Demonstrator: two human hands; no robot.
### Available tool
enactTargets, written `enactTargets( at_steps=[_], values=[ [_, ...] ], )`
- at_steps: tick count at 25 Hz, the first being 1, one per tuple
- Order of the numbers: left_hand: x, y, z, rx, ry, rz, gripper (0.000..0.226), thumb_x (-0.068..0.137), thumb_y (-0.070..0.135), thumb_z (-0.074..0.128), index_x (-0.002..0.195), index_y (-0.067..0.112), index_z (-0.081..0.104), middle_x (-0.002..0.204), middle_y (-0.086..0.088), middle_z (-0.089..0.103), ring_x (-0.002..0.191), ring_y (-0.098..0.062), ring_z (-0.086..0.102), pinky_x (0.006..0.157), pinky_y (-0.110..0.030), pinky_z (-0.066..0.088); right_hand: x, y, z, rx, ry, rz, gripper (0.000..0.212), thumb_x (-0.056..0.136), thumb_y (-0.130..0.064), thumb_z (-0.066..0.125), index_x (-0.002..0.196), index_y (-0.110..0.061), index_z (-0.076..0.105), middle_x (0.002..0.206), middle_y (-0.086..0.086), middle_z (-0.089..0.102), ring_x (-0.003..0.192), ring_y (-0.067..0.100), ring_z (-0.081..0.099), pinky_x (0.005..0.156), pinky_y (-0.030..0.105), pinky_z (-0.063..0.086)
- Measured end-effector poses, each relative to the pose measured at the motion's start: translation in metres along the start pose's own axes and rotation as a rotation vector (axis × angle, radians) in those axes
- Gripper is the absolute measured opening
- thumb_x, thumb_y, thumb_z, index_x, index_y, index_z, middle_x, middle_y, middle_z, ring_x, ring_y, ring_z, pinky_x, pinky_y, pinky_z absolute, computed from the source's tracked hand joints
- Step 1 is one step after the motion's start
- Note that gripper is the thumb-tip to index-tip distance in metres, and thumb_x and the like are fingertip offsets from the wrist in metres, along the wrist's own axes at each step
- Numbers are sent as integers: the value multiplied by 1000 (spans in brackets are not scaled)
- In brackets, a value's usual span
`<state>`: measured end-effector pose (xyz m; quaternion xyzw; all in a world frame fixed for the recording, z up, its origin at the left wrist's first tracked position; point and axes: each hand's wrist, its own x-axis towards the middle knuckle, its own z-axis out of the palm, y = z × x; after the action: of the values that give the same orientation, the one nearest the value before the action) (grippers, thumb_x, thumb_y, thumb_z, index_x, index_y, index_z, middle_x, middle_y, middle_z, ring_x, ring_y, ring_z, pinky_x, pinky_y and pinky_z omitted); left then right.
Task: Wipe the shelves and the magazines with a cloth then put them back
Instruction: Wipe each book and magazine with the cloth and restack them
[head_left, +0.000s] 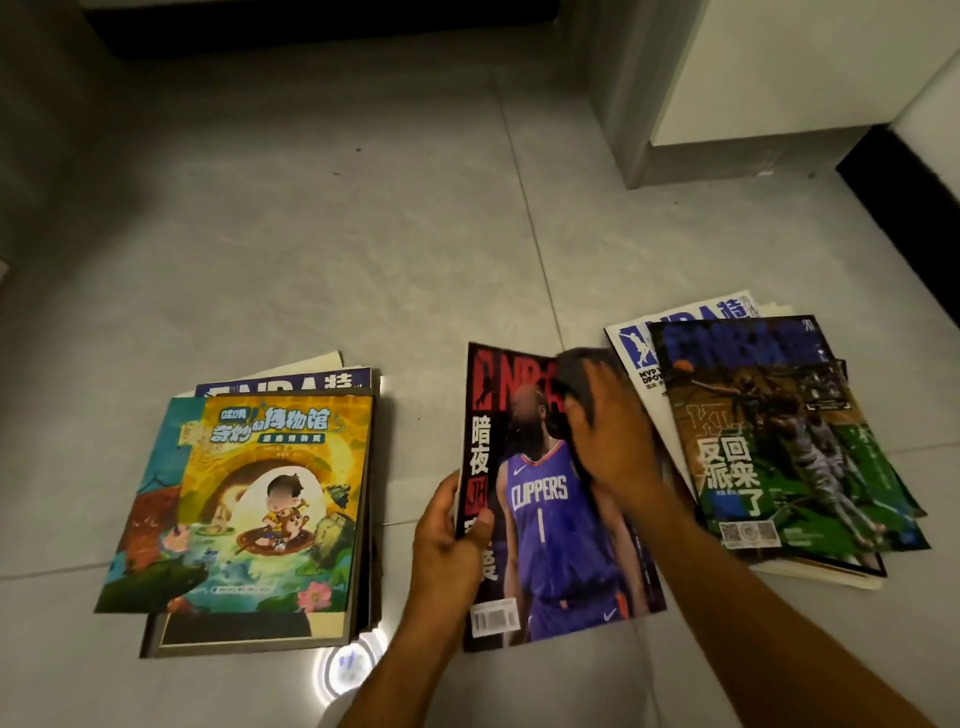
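A basketball magazine (556, 540) with a player in a blue jersey on its cover is held above the floor in the middle. My left hand (449, 535) grips its left edge, thumb on the cover. My right hand (608, 436) presses a dark grey cloth (579, 376) against the upper right of that cover. A fanned pile of magazines (779, 452) lies to the right, partly under my right forearm. Another stack (260, 499), topped by a yellow children's book, lies to the left.
Everything rests on a grey tiled floor (337, 234). A white cabinet base (753, 93) stands at the upper right, with a dark gap beside it. A dark furniture edge (311, 26) runs along the top. A bright light reflection (348, 670) shows on the tile near my left forearm.
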<state>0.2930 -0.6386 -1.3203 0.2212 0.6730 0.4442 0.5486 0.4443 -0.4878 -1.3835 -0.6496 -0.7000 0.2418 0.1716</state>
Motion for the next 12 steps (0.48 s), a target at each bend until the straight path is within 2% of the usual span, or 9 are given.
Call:
enactTargets(
  at_steps=[2,4,5,6,8,12],
  values=[
    [-1,8,-12,-3,15,29,34,94,7,53,116,33,58,103,3,71,89,-15,71,66,-34,59,8,-4,-27,329,27,103,56,92,-37,59,143,-26,39,134,1,55,121,17,53,99,32,46],
    [2,21,-18,-122,102,82,31,92,1,54,110,25,62,96,-1,73,80,-14,72,61,-30,58,-9,-27,-47,603,-19,119,44,85,-30,69,126,-33,51,112,-12,64,100,0,61,81,12,47],
    [5,30,-21,-198,162,95,30,91,-1,54,106,23,63,91,-2,73,74,-15,71,58,-30,57,-29,-34,-52,634,-37,118,42,83,-28,72,119,-37,53,106,-18,64,92,-7,60,74,9,44],
    [9,39,-25,-239,216,93,29,90,-1,55,103,23,64,88,-2,73,69,-16,69,58,-31,56,-51,-36,-54,610,-44,105,44,82,-29,72,119,-40,53,103,-21,63,89,-9,59,73,11,43],
    [15,52,-36,-184,254,49,26,91,3,56,101,25,65,84,0,74,68,-17,69,59,-32,55,-87,-40,-57,487,-47,92,49,83,-30,71,127,-39,50,103,-19,62,89,-1,59,74,17,43],
    [1,51,-33,-102,41,-17,24,92,3,54,106,19,64,82,-1,75,65,-16,70,53,-27,54,-37,-43,-71,582,26,139,37,88,-22,66,122,-31,54,97,-17,62,89,7,60,72,20,46]
  ],
)
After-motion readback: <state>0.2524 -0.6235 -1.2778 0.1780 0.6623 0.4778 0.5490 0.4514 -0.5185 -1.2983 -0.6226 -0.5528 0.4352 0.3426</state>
